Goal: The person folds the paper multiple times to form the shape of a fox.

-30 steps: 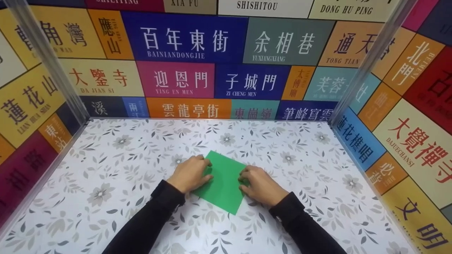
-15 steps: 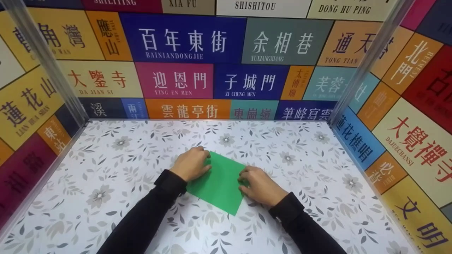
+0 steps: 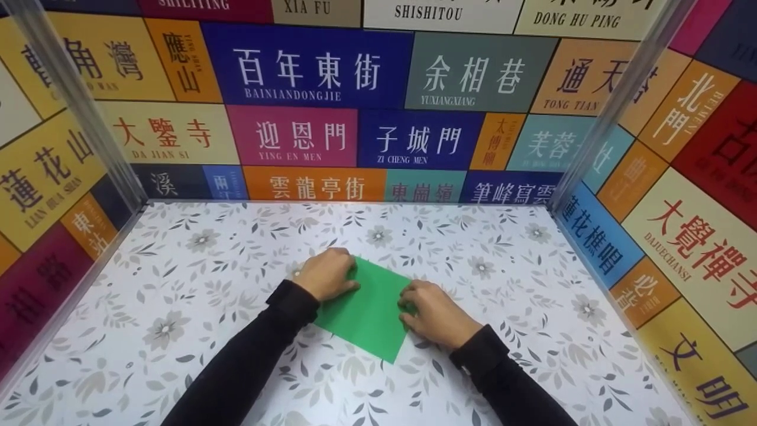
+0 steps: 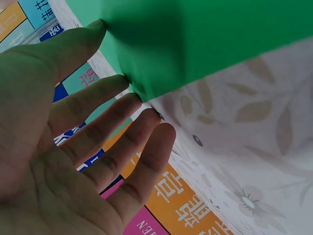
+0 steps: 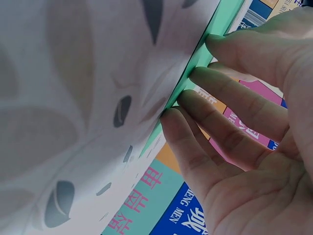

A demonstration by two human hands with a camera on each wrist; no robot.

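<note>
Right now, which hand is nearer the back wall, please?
The left hand, at the far corner of the green paper; the right hand, along the paper's right edge, sits farther away.

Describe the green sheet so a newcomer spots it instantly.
Start at the sign-covered back wall and drop to the white tabletop with grey leaves and flowers. Near its middle, between the left hand and the right hand, lies the green sheet, slanted. It's plain, solid green; everything around it is patterned or lettered.
</note>
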